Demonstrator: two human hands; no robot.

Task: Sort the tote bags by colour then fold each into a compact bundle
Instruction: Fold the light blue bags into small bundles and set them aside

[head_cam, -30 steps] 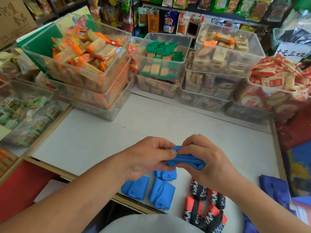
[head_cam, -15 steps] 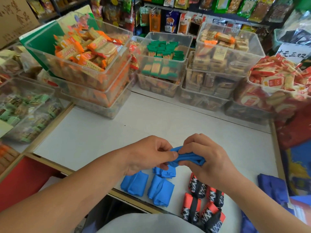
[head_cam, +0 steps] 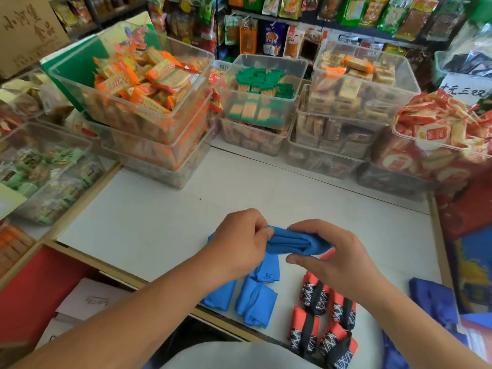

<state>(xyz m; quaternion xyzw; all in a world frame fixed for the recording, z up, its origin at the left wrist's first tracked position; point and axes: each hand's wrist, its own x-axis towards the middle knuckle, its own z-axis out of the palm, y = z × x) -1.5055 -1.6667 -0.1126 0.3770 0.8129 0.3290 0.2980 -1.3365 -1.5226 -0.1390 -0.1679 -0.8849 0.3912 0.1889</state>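
Above the white counter (head_cam: 165, 225), a folded blue tote bag (head_cam: 291, 242) is held between both hands. My left hand (head_cam: 239, 238) pinches its left end, and my right hand (head_cam: 330, 251) grips its right end with the thumb underneath. Below them, three blue bundles (head_cam: 255, 304) lie side by side near the front edge. To their right lie several red bundles with black bands (head_cam: 322, 315), partly hidden by my right forearm.
Clear tubs of packaged snacks (head_cam: 149, 91) line the back and left of the counter. A loose dark blue bag (head_cam: 431, 296) lies at the right edge. A red surface with white paper (head_cam: 87, 302) sits below the counter's front left.
The blue bag has been pulled out longer between the hands. My right hand has shifted rightward along it, its thumb now under the cloth. The view has tipped slightly.
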